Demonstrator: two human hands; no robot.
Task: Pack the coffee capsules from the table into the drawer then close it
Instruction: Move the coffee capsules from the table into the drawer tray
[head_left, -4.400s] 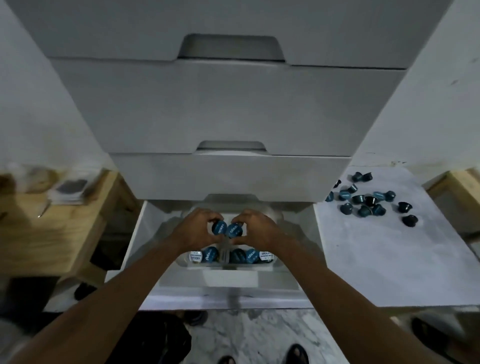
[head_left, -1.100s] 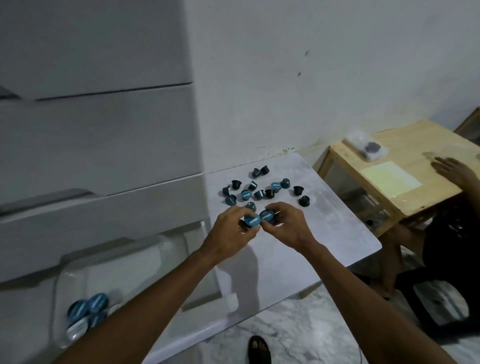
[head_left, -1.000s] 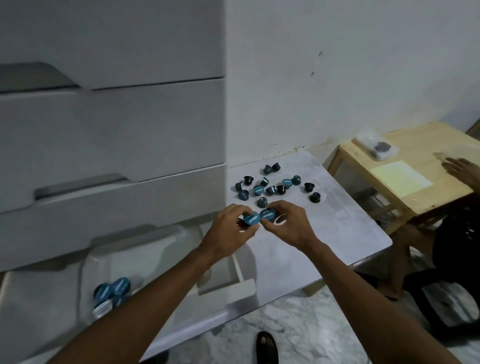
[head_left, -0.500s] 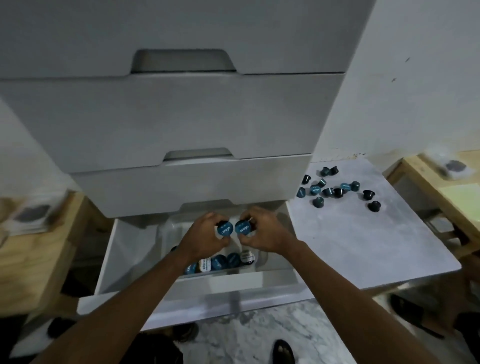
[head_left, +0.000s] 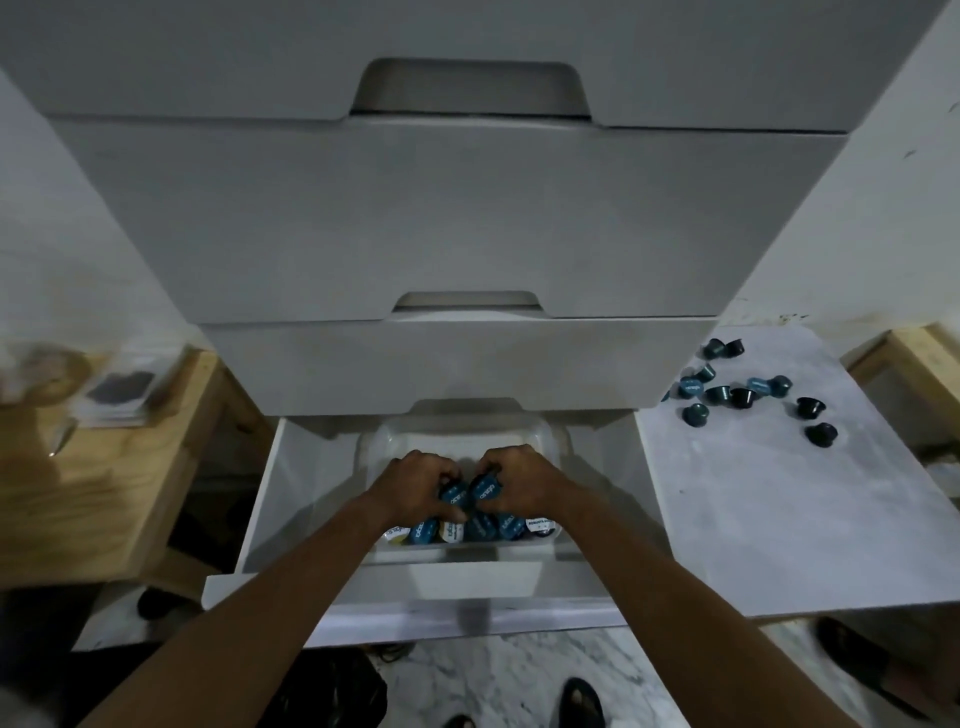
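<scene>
Both hands lowering capsules into the clear tray.
Left hand (head_left: 415, 483) and right hand (head_left: 524, 483) each pinch one capsule (foil up, matching the row) inside the tray (head_left: 462, 436); more wait on the table (head_left: 779, 509) beside it.

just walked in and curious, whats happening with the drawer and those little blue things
A person is packing coffee capsules into the open bottom drawer. Each hand holds one blue capsule over a clear tray in the drawer: the left hand has one, the right hand another. A row of capsules already sits at the tray's front. About a dozen loose capsules wait on the table.
</scene>
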